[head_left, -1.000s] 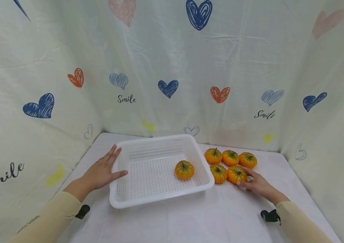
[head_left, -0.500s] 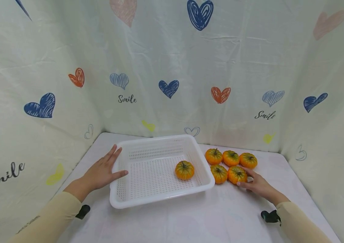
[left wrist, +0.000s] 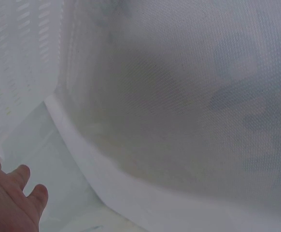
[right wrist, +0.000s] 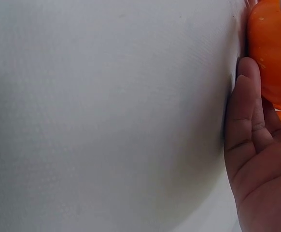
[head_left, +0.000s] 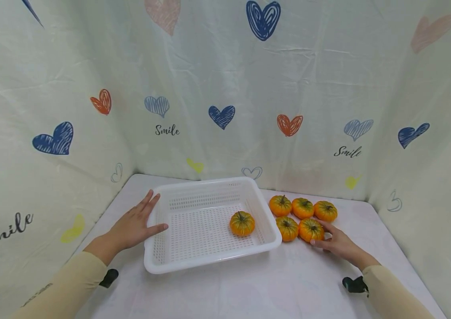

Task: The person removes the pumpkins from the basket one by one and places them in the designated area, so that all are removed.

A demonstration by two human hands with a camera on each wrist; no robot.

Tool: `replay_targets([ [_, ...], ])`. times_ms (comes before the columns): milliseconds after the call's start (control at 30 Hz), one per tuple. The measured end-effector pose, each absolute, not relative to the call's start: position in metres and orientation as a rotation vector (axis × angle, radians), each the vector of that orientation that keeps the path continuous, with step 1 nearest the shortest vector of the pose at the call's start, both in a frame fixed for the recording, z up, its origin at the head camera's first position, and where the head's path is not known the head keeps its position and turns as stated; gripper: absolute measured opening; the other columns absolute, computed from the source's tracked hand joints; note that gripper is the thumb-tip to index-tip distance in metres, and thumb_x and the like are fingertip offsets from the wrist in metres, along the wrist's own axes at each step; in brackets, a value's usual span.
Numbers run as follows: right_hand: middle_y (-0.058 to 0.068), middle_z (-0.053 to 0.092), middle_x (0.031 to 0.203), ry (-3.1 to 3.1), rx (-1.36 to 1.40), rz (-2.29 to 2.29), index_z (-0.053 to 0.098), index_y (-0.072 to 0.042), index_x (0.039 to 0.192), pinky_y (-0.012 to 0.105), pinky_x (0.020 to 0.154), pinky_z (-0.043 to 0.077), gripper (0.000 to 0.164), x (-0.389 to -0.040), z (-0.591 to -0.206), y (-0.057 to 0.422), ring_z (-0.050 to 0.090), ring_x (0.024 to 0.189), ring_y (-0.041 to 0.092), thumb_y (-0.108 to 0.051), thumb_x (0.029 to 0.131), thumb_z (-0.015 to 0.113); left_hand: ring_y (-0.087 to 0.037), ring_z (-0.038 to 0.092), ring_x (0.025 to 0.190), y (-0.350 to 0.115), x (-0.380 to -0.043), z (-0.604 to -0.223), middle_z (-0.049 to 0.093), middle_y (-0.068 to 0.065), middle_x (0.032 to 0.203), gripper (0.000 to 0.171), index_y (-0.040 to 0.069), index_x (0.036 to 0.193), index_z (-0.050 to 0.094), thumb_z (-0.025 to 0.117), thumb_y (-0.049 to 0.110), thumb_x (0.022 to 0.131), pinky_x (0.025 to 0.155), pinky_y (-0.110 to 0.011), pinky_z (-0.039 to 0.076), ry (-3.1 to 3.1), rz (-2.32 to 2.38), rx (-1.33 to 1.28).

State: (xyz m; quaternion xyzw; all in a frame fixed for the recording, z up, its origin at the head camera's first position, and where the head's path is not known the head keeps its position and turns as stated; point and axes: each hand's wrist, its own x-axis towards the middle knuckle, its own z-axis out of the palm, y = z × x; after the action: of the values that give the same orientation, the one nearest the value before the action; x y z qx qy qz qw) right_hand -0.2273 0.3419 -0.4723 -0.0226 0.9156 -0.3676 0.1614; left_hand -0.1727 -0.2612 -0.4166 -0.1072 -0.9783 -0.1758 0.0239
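Note:
A white perforated plastic basket sits on the table, with one small orange pumpkin inside toward its right end. My left hand rests on the basket's left rim, fingers spread and straight, thumb reaching over the inner side. To the basket's right, my right hand holds the nearest right pumpkin between thumb and fingers; it still stands on the table. In the right wrist view, fingers lie along the side of that orange pumpkin.
Beside the held one, another pumpkin stands close to the basket's right wall. Three more pumpkins form a row behind. A heart-printed curtain encloses the back and sides of the white-covered table.

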Motion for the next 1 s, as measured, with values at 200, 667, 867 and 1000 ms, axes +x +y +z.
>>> replay_targets([
  [200,0.034,0.039,0.141,2.617,-0.136,-0.998,0.022,0.0,0.155,0.049,0.087,0.055,0.098,-0.227,-0.463,0.347,0.062,0.097,0.028,-0.042,0.085,0.078,-0.049,0.021,0.144,-0.261,-0.173,-0.416,0.007,-0.022,0.164,0.098,0.003,0.158,0.016,0.062,0.057,0.092,0.109,-0.067,0.027,-3.031,-0.545,-0.328],
  [667,0.036,0.04,0.141,2.721,-0.325,-0.87,0.025,0.002,0.153,0.053,0.086,0.055,0.093,-0.23,-0.406,0.364,0.063,0.103,0.037,-0.041,0.089,0.075,-0.05,0.022,0.143,-0.261,-0.172,-0.415,0.007,-0.022,0.164,0.1,0.003,0.158,0.016,0.059,0.063,0.091,0.108,-0.068,0.027,-3.033,-0.54,-0.328],
  [867,0.034,0.04,0.144,2.731,-0.427,-0.894,0.025,-0.002,0.155,0.052,0.086,0.055,0.09,-0.239,-0.37,0.345,0.062,0.107,0.04,-0.039,0.09,0.074,-0.051,0.02,0.143,-0.262,-0.172,-0.416,0.006,-0.022,0.164,0.099,0.003,0.158,0.016,0.06,0.06,0.091,0.108,-0.068,0.026,-3.036,-0.545,-0.326],
  [1000,0.033,0.039,0.146,2.694,-0.501,-0.919,0.025,-0.003,0.156,0.053,0.089,0.054,0.088,-0.252,-0.348,0.322,0.061,0.111,0.042,-0.036,0.09,0.074,-0.05,0.019,0.144,-0.262,-0.172,-0.416,0.005,-0.022,0.164,0.098,0.003,0.159,0.015,0.059,0.06,0.092,0.109,-0.068,0.025,-3.046,-0.54,-0.323],
])
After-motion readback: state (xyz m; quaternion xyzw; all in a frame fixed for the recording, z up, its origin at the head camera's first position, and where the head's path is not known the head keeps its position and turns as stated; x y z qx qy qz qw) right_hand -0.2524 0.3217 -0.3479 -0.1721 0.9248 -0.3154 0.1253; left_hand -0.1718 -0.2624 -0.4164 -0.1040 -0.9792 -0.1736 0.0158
